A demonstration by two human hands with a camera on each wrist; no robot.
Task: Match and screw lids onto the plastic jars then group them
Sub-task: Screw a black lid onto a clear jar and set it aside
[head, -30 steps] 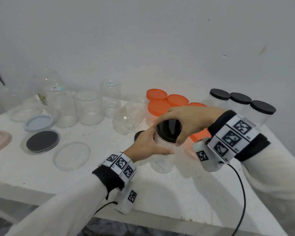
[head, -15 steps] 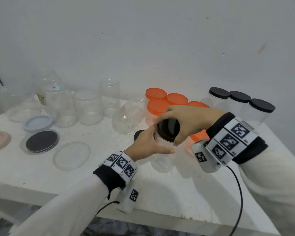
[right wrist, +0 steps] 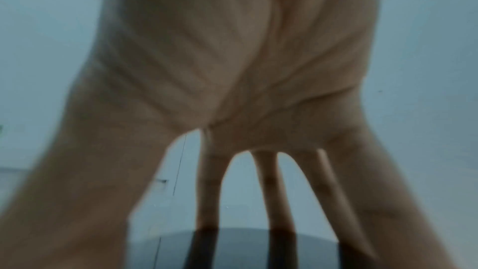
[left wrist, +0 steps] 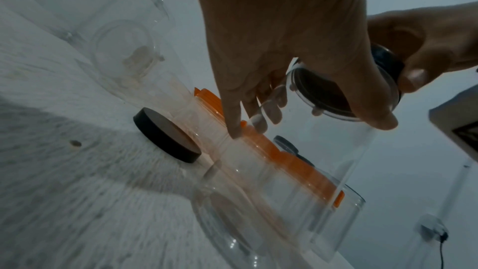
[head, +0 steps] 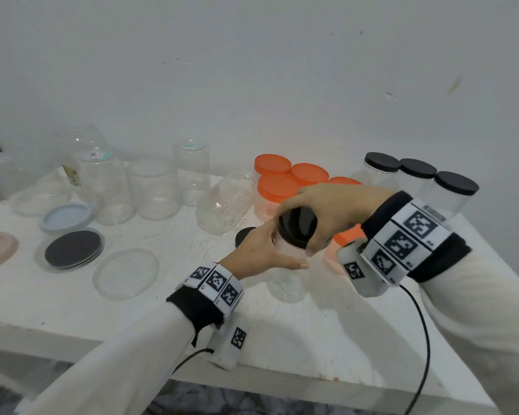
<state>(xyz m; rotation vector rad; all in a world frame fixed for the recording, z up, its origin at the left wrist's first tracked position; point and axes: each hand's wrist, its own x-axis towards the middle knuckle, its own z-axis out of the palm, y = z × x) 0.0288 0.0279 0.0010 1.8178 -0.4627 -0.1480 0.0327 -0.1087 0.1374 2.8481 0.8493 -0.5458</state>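
A clear plastic jar (head: 286,280) stands upright on the white table (head: 72,304) near its middle. My left hand (head: 264,250) wraps round the jar's upper body (left wrist: 323,161). On the jar's mouth sits a black lid (head: 297,227), and my right hand (head: 327,214) grips its rim from above with spread fingers (right wrist: 269,191); the lid (right wrist: 245,247) shows blurred below them. A loose black lid (left wrist: 165,136) lies on the table just left of the jar, partly hidden behind my left hand in the head view.
Three black-lidded jars (head: 414,184) stand at the back right, several orange-lidded jars (head: 282,181) behind my hands. Several open clear jars (head: 153,190) stand at back left, one lying on its side (head: 225,202). Flat lids (head: 72,250) lie at left. The table edge runs close in front.
My right hand has turned slightly on the black lid, and its wrist has shifted a little. The jar and my left hand stay in place.
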